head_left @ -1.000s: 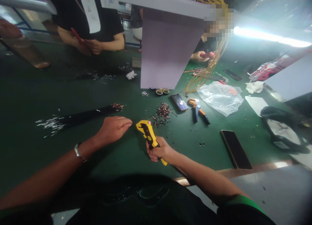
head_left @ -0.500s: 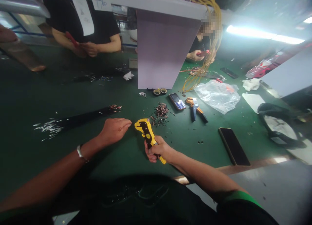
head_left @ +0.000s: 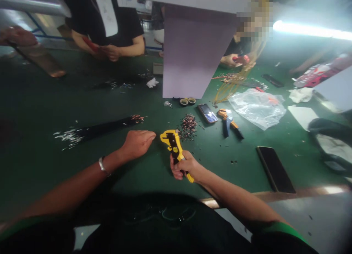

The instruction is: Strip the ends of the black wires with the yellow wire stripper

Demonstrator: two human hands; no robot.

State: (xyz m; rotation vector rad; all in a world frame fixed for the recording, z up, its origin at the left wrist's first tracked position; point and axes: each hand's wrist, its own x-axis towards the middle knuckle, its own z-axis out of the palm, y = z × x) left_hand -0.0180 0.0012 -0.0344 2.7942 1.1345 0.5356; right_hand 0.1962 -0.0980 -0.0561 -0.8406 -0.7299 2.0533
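A yellow wire stripper (head_left: 173, 151) is clenched in the right hand (head_left: 188, 166), the grip closed round its lower handle and its head angled up and away, over the middle of the green worktop (head_left: 82, 173) toward the front edge. The left hand (head_left: 136, 144) hangs just beside the stripper, not touching it, its fingertips (head_left: 154, 135) drawn together; whether they pinch anything is too small to tell. Just past the stripper lies a heap of short cut wire pieces (head_left: 189, 126). To the left stretches a black wire bundle (head_left: 99, 128) with bare ends. Toward the right lie a keypad phone (head_left: 207, 113), an orange-and-blue wire stripper (head_left: 229, 123), a clear plastic bag (head_left: 257, 109) and a black smartphone (head_left: 275, 169). Across the worktop, a co-worker's hands (head_left: 111, 52) hold a red object (head_left: 90, 44).
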